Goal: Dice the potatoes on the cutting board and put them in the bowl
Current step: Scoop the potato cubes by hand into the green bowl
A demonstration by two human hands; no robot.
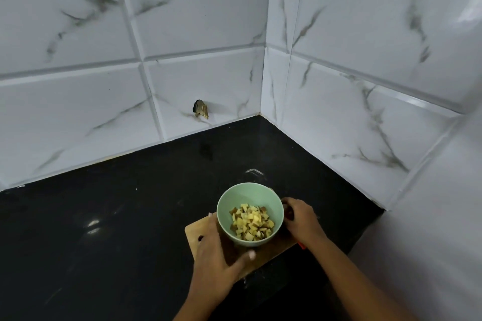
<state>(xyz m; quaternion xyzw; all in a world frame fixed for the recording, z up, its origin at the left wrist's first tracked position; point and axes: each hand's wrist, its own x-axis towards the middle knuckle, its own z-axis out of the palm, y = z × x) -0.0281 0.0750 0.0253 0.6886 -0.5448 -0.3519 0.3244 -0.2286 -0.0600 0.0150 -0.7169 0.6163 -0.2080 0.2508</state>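
A pale green bowl (pixel 249 193) holds several yellow potato dice (pixel 251 223), some with brown skin. It is over the wooden cutting board (pixel 192 232), tilted toward me. My left hand (pixel 217 255) cups the bowl's near left side, thumb under its front. My right hand (pixel 300 217) curls against the bowl's right side. A small orange-red piece (pixel 301 245), perhaps a knife handle, shows by my right wrist at the board's right edge.
The board lies on a black stone counter (pixel 117 216) in a corner of white marbled tile walls (pixel 339 112). A chipped hole (pixel 200 109) marks the back wall low down. The counter ends at the right wall close to my right arm.
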